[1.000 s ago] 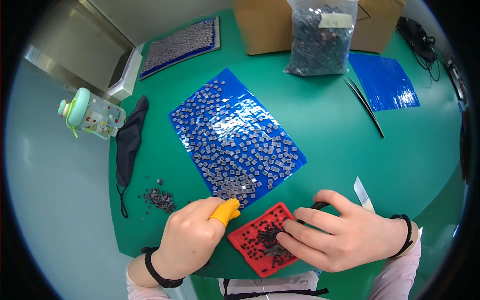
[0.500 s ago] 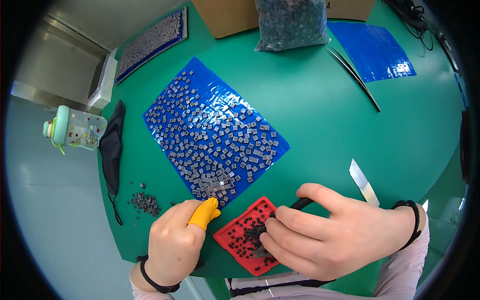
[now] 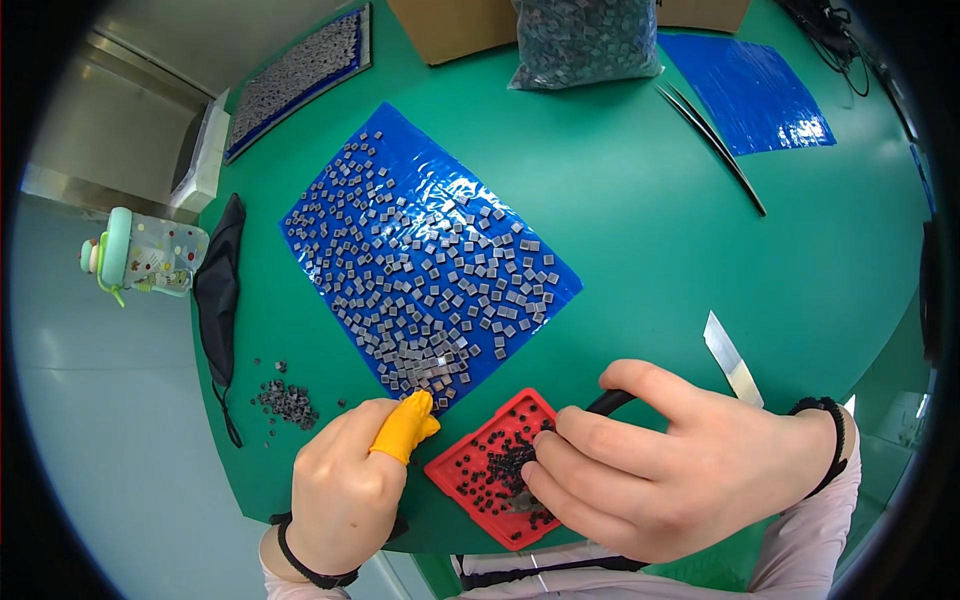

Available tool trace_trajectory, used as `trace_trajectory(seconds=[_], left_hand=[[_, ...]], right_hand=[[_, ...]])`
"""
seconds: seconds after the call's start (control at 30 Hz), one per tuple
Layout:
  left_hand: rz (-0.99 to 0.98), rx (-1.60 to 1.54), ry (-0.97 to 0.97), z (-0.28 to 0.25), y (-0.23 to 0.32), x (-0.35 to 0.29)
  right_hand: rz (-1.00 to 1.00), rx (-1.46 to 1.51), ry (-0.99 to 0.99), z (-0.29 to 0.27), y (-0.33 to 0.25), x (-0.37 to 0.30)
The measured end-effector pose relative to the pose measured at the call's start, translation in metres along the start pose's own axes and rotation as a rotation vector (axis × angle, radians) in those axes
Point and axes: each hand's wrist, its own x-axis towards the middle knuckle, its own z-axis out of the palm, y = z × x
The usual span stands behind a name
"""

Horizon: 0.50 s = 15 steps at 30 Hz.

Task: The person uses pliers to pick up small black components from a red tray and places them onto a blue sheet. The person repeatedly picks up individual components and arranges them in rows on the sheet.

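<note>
My left hand (image 3: 345,480) is closed at the near corner of a blue film sheet (image 3: 420,150). A yellow finger cot (image 3: 405,430) covers its index finger, and what the curled fingers hold, if anything, is hidden. Many small grey square pieces (image 3: 420,365) lie scattered on the sheet, most crowded near that fingertip. My right hand (image 3: 650,465) is wrapped round a black tool (image 3: 610,402); only a short length shows, so its kind is unclear. That hand covers the right side of a red tray (image 3: 470,500), which contains many tiny black pieces (image 3: 510,460).
A pile of dark bits (image 3: 288,402) and a black cloth mask (image 3: 217,290) lie left. Further out are a bottle (image 3: 160,255), a filled panel (image 3: 300,80), a bag of pieces (image 3: 585,45), a cardboard box (image 3: 450,25), tweezers (image 3: 715,150), another blue sheet (image 3: 745,95) and a blade (image 3: 733,360).
The view has shifted slightly, so the table items appear a little displaced. Both hands keep nearly the same poses and places.
</note>
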Motion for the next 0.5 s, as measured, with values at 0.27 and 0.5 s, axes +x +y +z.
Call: trace_trajectory(seconds=[0.27,0.5], left_hand=[[-0.166,-0.050,0.184,-0.009,0.003,-0.003],[-0.093,-0.080,0.027,-0.012,-0.009,-0.009]], right_hand=[[0.018,0.037,0.009,0.001,0.000,0.000],[-0.013,-0.010,0.026,0.002,0.000,0.000]])
